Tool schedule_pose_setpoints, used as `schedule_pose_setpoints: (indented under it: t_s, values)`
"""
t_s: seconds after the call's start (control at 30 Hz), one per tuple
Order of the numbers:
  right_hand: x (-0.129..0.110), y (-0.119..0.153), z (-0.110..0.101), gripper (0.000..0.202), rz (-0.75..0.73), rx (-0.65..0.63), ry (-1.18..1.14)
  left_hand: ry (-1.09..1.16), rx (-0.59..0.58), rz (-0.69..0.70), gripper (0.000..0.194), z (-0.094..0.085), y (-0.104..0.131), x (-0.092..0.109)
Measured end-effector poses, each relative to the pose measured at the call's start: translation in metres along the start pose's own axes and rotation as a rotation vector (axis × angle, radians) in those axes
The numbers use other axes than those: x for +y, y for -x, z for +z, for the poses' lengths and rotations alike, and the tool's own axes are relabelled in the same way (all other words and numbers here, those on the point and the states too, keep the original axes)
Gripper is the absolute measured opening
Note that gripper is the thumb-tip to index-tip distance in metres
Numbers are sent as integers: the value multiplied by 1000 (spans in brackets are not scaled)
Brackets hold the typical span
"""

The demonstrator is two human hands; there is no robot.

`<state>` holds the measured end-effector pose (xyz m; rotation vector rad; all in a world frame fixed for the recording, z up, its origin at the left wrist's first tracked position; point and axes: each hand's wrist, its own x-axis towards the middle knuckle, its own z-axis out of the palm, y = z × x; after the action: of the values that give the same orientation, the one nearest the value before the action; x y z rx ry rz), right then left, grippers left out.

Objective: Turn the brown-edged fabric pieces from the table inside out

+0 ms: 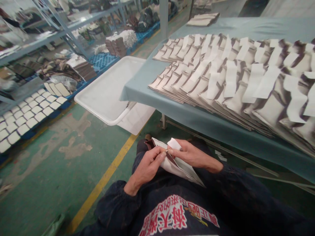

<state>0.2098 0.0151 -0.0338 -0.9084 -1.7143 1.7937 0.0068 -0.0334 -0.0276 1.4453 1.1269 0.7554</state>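
Note:
Over my lap I hold a cream fabric-like piece [171, 166] with a brown inner face, its two layers parted along the upper edge. My left hand [147, 165] pinches that edge between thumb and fingers. Close against it, my right hand [192, 154] grips the same edge, fingertips nearly touching those of the left. A small white slip [174, 144] sticks up at the right fingers; whether it is pinched or attached to the piece I cannot tell. The piece hangs tilted, its pointed end down to the right.
Ahead on the right, a blue-green covered table [144, 82] bears overlapping rows of similar cream pieces [177, 80] with white strips [254, 82]. A white plastic bin [98, 115] stands beside its left corner. Cream pads [31, 109] and blue pallets [104, 60] lie farther left on the green floor.

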Motion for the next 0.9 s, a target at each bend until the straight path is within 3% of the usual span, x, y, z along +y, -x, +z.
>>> schedule_pose_setpoints:
  t_s: [0.13,0.23,0.53,0.7,0.9]
  values:
    - [4,1,1,47,10,-4,63,103,-67,-85,43,-2,-2,-4]
    - [9,0,3,43,1,14,159,110,-49,-130,49,-1,-3,-8]
    - [6,17,30,26,136,251,387,-32,179,-50,36,0,8,-9]
    - [16,21,52,38,162,303,352,-68,207,-25,32,5,11,-9]
    - [28,15,60,24,68,233,173,11,304,-53,32,17,13,-14]
